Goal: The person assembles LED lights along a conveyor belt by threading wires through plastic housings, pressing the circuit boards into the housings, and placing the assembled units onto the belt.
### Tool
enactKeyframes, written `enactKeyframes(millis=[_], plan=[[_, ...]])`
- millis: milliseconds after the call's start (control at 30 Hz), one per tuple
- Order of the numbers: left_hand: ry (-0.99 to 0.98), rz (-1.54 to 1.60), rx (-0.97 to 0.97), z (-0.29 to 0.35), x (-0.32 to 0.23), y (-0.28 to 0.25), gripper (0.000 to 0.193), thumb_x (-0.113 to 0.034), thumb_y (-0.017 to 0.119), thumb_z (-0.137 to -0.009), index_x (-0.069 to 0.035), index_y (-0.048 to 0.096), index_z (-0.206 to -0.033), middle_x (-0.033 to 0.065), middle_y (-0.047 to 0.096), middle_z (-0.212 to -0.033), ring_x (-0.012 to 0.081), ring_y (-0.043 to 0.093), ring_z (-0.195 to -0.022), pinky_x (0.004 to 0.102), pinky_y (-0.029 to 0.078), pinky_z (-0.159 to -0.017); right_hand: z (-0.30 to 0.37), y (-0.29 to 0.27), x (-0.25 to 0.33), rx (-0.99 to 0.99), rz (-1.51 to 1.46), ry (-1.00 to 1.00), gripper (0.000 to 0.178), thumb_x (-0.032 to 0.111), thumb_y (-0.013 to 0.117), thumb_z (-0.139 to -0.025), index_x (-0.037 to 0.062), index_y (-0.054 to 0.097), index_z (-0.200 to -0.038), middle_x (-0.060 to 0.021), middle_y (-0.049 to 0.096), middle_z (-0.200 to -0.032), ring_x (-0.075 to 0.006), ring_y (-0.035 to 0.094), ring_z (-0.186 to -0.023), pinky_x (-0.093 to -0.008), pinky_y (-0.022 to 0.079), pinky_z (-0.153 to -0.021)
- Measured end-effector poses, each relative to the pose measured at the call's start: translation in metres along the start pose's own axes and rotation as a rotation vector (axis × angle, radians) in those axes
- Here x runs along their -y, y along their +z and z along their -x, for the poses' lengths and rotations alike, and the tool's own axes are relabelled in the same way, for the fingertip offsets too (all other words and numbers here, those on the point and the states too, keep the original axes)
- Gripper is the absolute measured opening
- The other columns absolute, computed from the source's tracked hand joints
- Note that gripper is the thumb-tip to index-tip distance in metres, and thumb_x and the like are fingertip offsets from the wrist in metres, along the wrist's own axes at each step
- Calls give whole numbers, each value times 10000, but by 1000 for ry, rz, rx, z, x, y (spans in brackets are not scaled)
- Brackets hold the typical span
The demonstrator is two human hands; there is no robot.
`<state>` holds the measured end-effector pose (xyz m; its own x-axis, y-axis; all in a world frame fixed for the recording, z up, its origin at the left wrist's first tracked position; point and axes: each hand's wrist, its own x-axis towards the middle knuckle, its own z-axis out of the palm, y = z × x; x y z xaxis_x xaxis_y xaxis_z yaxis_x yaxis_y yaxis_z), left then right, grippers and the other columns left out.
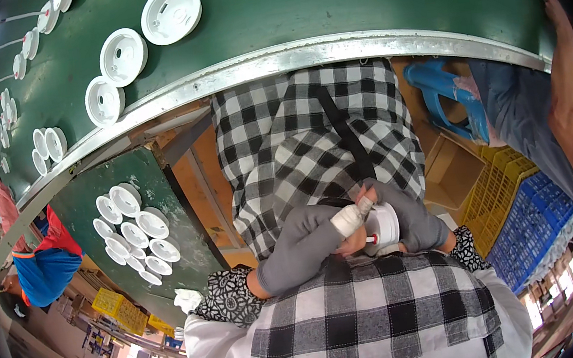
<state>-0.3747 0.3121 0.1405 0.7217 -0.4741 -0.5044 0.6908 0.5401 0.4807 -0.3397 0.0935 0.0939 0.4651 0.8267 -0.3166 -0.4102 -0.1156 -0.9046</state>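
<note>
On the green conveyor belt point(351, 2), white round lids point(123, 56) lie in a row toward its left edge; more sit on a lower green shelf point(83, 195). In front of the belt's metal rim, the gloved left hand point(301, 244), thumb taped, curls its fingers around a white round part point(382, 228). The gloved right hand point(415, 221) grips the same part from the other side, over the checked apron point(318, 147). Blue and yellow crates point(522, 201) stand at right.
</note>
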Motion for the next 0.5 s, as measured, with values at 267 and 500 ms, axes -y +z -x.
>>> enactKeyframes(millis=[267,500], plan=[[-70,133,-72,3,-2,-6,408,-191,400,-1003,-8,522,-660,61,551,-673,125,489,-639,256,397,-630,2,6,2,-40,-42,46,624,370,757,-698,56,476,-1159,-84,529,-1100,-244,557,-1025,-322,432,-897],[605,-1947,-409,-12,-39,14,745,-381,795,-618,2,500,-1184,155,530,-1131,278,527,-1062,494,350,-955,-34,-14,41,-242,97,238,657,479,709,-758,63,431,-1183,-134,564,-1058,-231,590,-960,-348,469,-844]])
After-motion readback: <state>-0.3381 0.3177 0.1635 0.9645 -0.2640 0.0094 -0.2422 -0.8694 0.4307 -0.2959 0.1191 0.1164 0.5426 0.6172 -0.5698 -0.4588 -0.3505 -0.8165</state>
